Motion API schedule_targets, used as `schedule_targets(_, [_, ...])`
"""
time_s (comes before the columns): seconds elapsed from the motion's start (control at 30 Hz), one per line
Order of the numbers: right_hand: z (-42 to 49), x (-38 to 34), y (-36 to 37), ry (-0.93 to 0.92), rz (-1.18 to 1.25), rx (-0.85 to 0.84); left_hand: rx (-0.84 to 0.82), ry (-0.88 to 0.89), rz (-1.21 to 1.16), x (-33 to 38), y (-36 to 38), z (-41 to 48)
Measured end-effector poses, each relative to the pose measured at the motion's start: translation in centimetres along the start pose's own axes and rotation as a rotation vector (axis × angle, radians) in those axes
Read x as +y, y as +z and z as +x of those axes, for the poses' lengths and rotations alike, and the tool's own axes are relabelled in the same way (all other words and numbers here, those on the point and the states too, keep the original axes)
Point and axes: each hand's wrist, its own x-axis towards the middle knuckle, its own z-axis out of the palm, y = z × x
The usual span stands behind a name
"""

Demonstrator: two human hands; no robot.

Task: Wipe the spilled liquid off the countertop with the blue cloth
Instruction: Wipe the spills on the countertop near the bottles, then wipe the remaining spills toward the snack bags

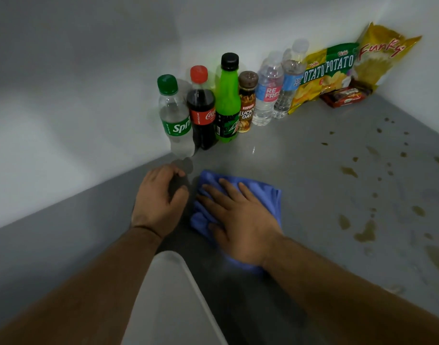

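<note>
A crumpled blue cloth (259,192) lies on the grey countertop (295,155), just in front of the row of bottles. My right hand (241,220) presses flat on top of the cloth with fingers spread, covering much of it. My left hand (156,197) rests on the counter just left of the cloth, fingers loosely curled, holding nothing. Yellowish-brown spilled liquid (365,232) lies in puddles and scattered drops on the right side of the counter, apart from the cloth.
Against the back wall stand a Sprite bottle (176,120), a cola bottle (202,113), a green soda bottle (227,103), a coffee bottle (247,103) and two water bottles (268,95). Chip bags (330,70) and a red packet (343,97) sit in the right corner.
</note>
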Motion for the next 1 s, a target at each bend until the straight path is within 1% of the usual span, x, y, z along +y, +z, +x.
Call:
schedule_targets(0.07, [-2.4, 1.3, 0.1, -0.007, 0.003, 0.001, -0.025, 0.012, 0.040, 0.2, 0.0, 0.1])
schedule_targets(0.13, [-4.2, 3.5, 0.0, 0.044, -0.032, 0.013, -0.048, 0.024, 0.082, 0.2, 0.0, 0.1])
schedule_targets(0.23, [-3.8, 5.6, -0.6, 0.237, -0.060, 0.031, -0.074, 0.067, 0.156, 0.4, -0.1, 0.1])
schedule_targets(0.33, [-2.0, 4.4, -0.3, 0.371, -0.044, 0.073, -0.095, 0.146, 0.249, 0.6, 0.2, 0.1])
schedule_targets(0.43, [-3.3, 1.7, 0.6, 0.347, -0.020, 0.097, -0.088, 0.161, 0.283, 0.7, 0.4, 0.0])
schedule_targets(0.53, [-7.5, -0.4, 1.7, 0.286, 0.002, 0.115, -0.105, 0.142, 0.313, 1.1, 0.4, -0.2])
schedule_targets(0.6, [-10.7, -0.7, 2.4, 0.293, 0.000, 0.123, -0.118, 0.119, 0.321, 1.5, 0.5, -0.4])
schedule_targets(0.7, [-15.0, 0.4, 3.0, 0.354, 0.005, 0.145, -0.148, 0.064, 0.282, 2.5, 1.1, -0.9])
schedule_targets(0.77, [-16.2, 1.6, 2.8, 0.397, -0.002, 0.137, -0.176, 0.048, 0.225, 3.8, 2.3, -1.4])
schedule_targets(0.87, [-15.4, 3.2, 2.2, 0.465, -0.002, 0.123, -0.230, 0.086, 0.165, 6.4, 4.3, -2.3])
schedule_targets(1.0, [-13.6, 3.8, 1.5, 0.556, -0.003, 0.126, -0.229, 0.130, 0.162, 9.5, 6.9, -4.4])
